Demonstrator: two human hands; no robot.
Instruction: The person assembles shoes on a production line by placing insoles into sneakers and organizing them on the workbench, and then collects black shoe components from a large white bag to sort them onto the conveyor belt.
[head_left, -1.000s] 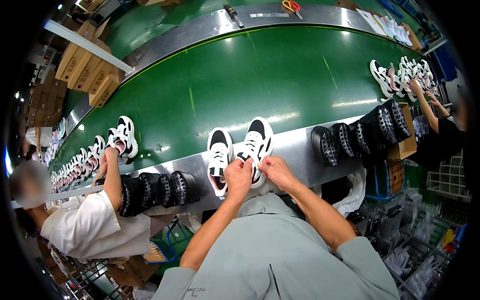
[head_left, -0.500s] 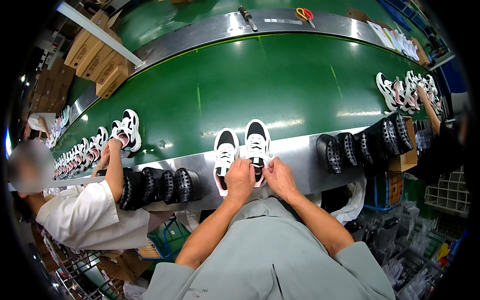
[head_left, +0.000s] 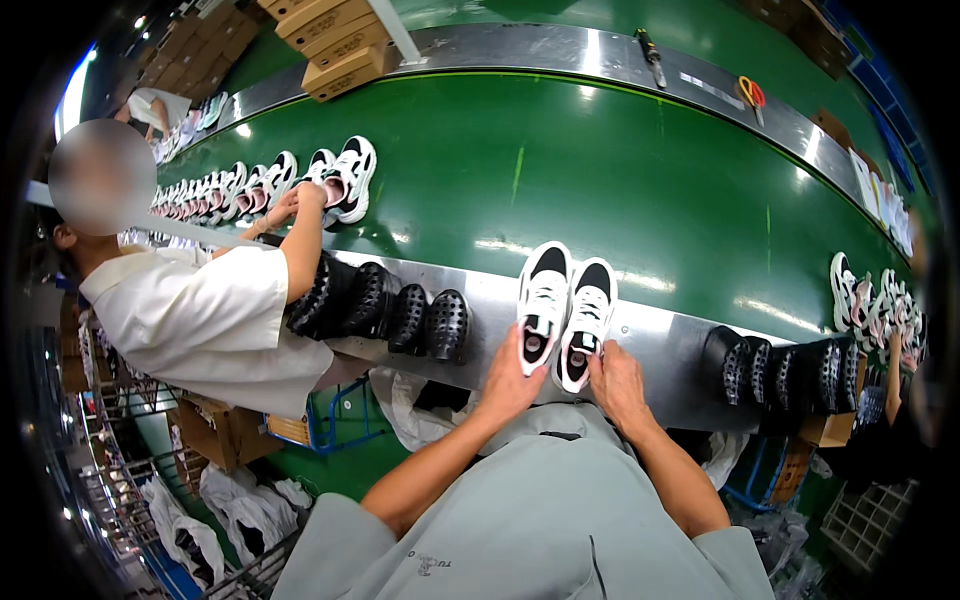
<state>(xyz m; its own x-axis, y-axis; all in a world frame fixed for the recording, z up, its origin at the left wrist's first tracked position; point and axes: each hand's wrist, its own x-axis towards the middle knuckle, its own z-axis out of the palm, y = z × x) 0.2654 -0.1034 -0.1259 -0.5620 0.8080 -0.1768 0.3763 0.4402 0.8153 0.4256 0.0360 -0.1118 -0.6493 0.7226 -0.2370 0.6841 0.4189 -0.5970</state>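
A pair of white sneakers with black toe panels and pale pink lining stands side by side in front of me, toes pointing away. My left hand (head_left: 512,382) is closed around the heel of the left sneaker (head_left: 546,292). At the heel of the right sneaker (head_left: 590,308), my right hand (head_left: 618,384) grips the outer side, fingers partly hidden. Both shoe openings face me, with dark insoles showing inside. The two shoes touch or nearly touch along their inner sides.
Black perforated foot-shaped forms (head_left: 447,326) line the metal ledge (head_left: 490,290) on both sides. A co-worker's hands (head_left: 298,203) handle sneakers at left. Across the green belt (head_left: 450,170) lie a screwdriver (head_left: 650,58) and orange-handled scissors (head_left: 752,98). Cardboard boxes (head_left: 345,72) stand far left.
My view has turned left. Both hands were at the right sneaker's opening; now each hand holds one shoe by the heel. The sneakers have come closer together.
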